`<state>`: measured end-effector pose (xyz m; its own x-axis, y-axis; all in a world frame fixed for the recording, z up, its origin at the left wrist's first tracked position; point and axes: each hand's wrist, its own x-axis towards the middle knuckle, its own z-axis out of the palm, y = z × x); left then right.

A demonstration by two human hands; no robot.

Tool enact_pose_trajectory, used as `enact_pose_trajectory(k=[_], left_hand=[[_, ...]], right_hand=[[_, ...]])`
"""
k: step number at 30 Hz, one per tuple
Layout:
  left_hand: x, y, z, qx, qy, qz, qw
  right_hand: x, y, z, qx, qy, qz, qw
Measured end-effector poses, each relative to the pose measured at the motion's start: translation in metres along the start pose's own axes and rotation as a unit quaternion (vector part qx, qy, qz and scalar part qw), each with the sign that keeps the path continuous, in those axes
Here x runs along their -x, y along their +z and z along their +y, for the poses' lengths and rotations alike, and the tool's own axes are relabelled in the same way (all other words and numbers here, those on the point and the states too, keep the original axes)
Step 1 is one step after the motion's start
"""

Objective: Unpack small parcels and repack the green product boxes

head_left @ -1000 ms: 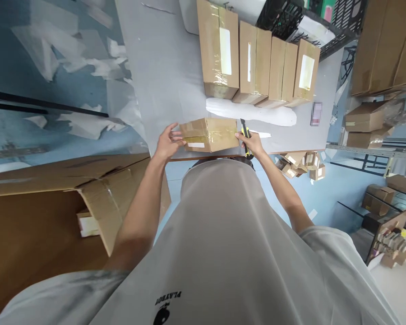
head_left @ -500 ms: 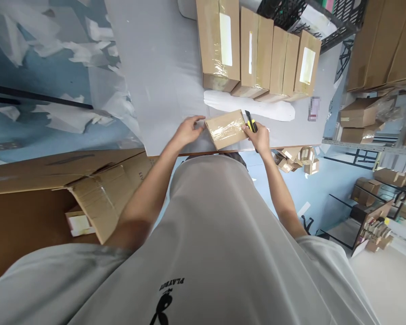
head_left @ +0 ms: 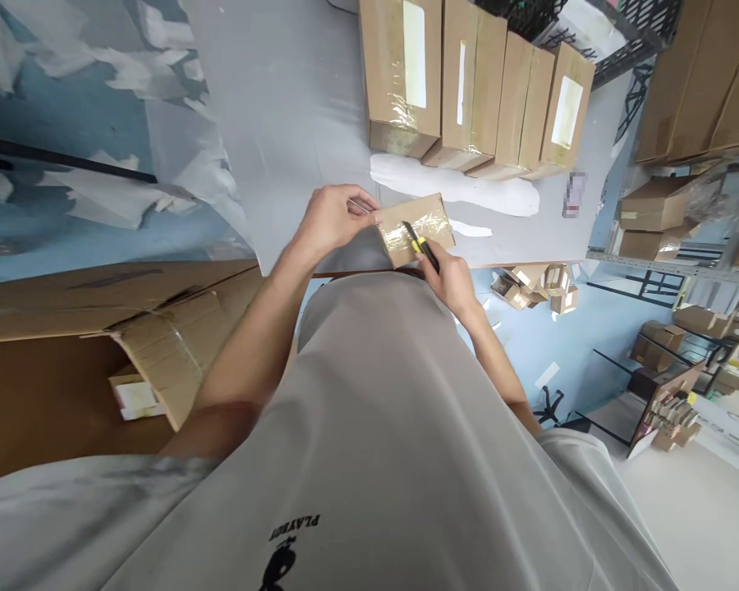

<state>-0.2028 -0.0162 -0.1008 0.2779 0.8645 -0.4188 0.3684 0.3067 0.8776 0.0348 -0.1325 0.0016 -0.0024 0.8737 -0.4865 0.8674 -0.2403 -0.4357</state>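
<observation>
A small cardboard box (head_left: 428, 217) with shiny clear tape over its top lies near the front edge of the grey table (head_left: 283, 123). My left hand (head_left: 336, 217) is at its left end, thumb and fingertips pinching the corner. In my right hand (head_left: 452, 283) is a black and yellow utility knife (head_left: 429, 255), gripped by the handle. Its dark blade points up and left over the taped top of the box; whether the tip cuts into the tape I cannot tell.
Several taped cardboard boxes (head_left: 400, 90) stand in a row behind, with a white paper strip (head_left: 456, 185) before them. A black crate (head_left: 640, 37) is at the back right. A large open carton (head_left: 43, 394) sits at my left, and small boxes (head_left: 535, 283) lie on the floor at right.
My right hand has moved left from the box's right end, and the knife has swung over the taped top. My left hand has closed in on the left corner.
</observation>
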Motion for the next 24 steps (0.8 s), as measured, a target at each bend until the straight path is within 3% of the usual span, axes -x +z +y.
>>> enact_pose_trajectory(k=[5,11,24], left_hand=[[-0.002,-0.002,-0.005,0.021,0.002,-0.015,1.0],[0.0,-0.002,-0.003,0.018,0.008,-0.022,1.0],[0.004,0.004,0.007,-0.046,-0.013,0.018,0.999]], right_hand=[[-0.007,0.013,-0.022,0.034,0.001,-0.056,0.998],[-0.013,0.015,-0.031,0.068,0.009,-0.071,0.995],[-0.014,0.016,-0.062,0.114,0.031,-0.09,0.989]])
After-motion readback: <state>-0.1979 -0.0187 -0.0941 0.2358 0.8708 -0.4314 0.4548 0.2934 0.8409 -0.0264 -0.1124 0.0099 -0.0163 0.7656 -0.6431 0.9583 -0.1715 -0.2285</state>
